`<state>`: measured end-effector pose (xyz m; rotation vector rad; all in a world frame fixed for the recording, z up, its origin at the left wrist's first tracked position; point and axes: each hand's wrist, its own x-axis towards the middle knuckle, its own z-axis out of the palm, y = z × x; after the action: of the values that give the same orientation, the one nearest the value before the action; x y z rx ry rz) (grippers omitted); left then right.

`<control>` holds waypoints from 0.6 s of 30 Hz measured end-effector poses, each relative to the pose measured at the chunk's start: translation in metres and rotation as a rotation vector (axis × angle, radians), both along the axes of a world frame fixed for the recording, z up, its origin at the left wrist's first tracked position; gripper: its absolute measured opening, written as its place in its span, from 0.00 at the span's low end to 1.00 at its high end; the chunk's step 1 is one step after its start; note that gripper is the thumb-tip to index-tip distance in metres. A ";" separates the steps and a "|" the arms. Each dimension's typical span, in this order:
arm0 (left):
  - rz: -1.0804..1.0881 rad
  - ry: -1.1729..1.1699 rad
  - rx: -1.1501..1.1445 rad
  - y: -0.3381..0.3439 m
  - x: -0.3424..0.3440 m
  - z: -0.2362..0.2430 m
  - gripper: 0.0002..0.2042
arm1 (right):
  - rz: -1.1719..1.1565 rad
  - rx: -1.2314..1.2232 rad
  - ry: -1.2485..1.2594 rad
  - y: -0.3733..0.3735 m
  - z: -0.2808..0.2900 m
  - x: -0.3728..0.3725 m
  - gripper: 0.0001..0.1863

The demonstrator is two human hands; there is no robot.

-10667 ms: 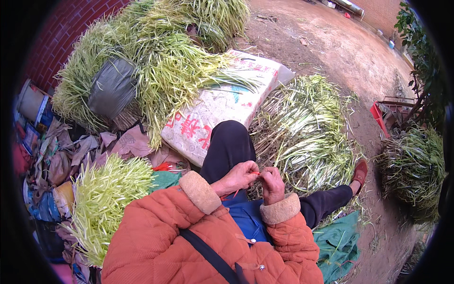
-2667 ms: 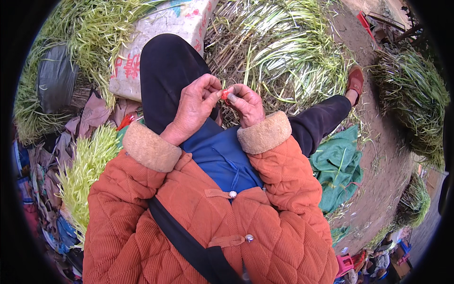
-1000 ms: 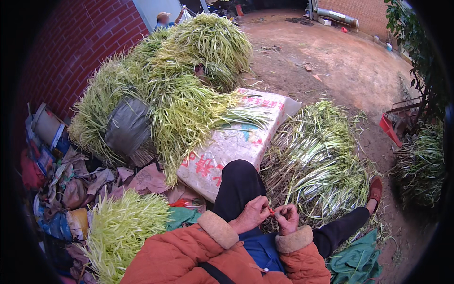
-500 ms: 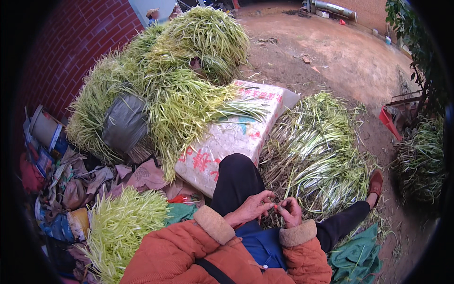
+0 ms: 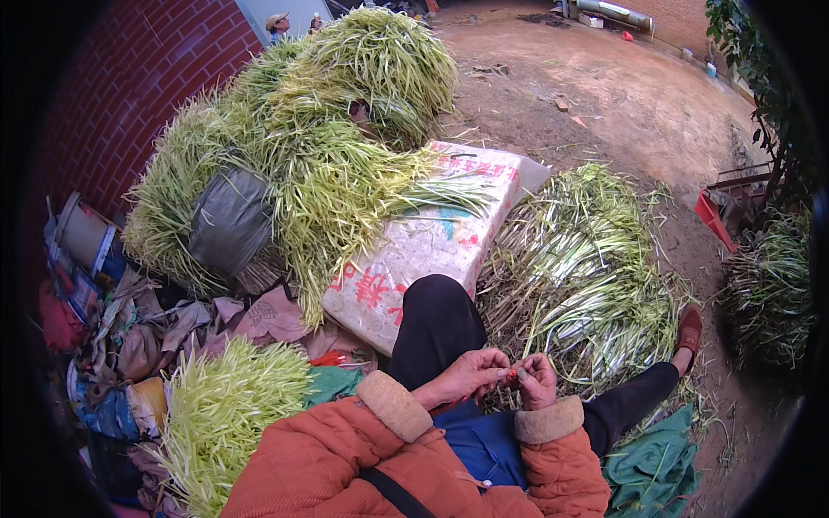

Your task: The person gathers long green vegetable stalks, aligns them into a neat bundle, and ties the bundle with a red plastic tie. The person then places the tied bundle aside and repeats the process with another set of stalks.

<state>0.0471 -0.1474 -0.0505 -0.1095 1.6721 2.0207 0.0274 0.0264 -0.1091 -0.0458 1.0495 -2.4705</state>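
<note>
Above my lap, my left hand [image 5: 471,376] and my right hand [image 5: 537,382] meet with fingertips pinched. Between them is a small red strip [image 5: 511,375], thin and string-like; its exact kind is too small to make out. Just beyond my knee lies a white sack [image 5: 393,259] with red print, flat like a work surface, with a few green stalks [image 5: 449,197] on it. To the right of the sack, a loose spread of long green-and-white leafy stalks [image 5: 596,285] covers the ground beside my outstretched leg.
Large bundles of yellow-green stalks [image 5: 319,164] are heaped at far left against a brick wall [image 5: 147,86]. A trimmed bundle [image 5: 233,414] sits at near left, beside rags, buckets [image 5: 82,233] and red strips [image 5: 328,358]. Green cloth [image 5: 652,466] lies at near right. Two people stand far back.
My two hands have drawn together in a pinch, and the red strip shows more between them. The view has shifted slightly.
</note>
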 end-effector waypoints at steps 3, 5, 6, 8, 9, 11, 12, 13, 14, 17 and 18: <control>-0.001 -0.016 -0.023 0.000 0.000 -0.002 0.06 | -0.013 0.018 0.021 0.001 -0.001 -0.001 0.12; -0.055 -0.040 -0.058 0.000 0.002 -0.002 0.07 | -0.029 0.053 0.037 0.002 -0.004 0.000 0.12; -0.059 -0.044 -0.064 0.000 0.002 -0.002 0.07 | -0.034 0.061 0.038 0.002 -0.005 0.000 0.12; -0.078 -0.060 -0.081 0.000 0.003 -0.001 0.07 | -0.039 0.056 0.030 0.002 -0.008 0.001 0.13; -0.083 -0.064 -0.105 0.000 0.003 -0.001 0.07 | -0.045 0.066 0.037 0.002 -0.009 0.001 0.13; -0.085 -0.032 -0.137 0.000 0.002 0.000 0.06 | -0.033 0.064 0.047 0.001 -0.010 0.001 0.13; -0.116 -0.041 -0.166 0.000 0.002 0.001 0.06 | -0.021 0.048 0.052 0.000 -0.009 0.000 0.13; -0.144 -0.033 -0.187 0.000 0.002 0.002 0.05 | -0.008 0.016 0.051 -0.001 -0.009 0.000 0.13; -0.185 -0.044 -0.226 0.001 0.002 0.003 0.05 | 0.005 -0.065 0.079 -0.001 -0.007 0.000 0.14; -0.108 0.162 -0.303 0.003 0.002 0.008 0.05 | -0.015 -0.069 -0.018 -0.001 -0.005 0.000 0.15; -0.115 0.192 -0.307 0.005 0.003 0.009 0.05 | -0.039 -0.012 -0.105 0.000 -0.005 0.000 0.15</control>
<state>0.0505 -0.1427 -0.0413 0.0760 2.0509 1.7236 0.0277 0.0265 -0.1138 0.1008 0.9995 -2.4845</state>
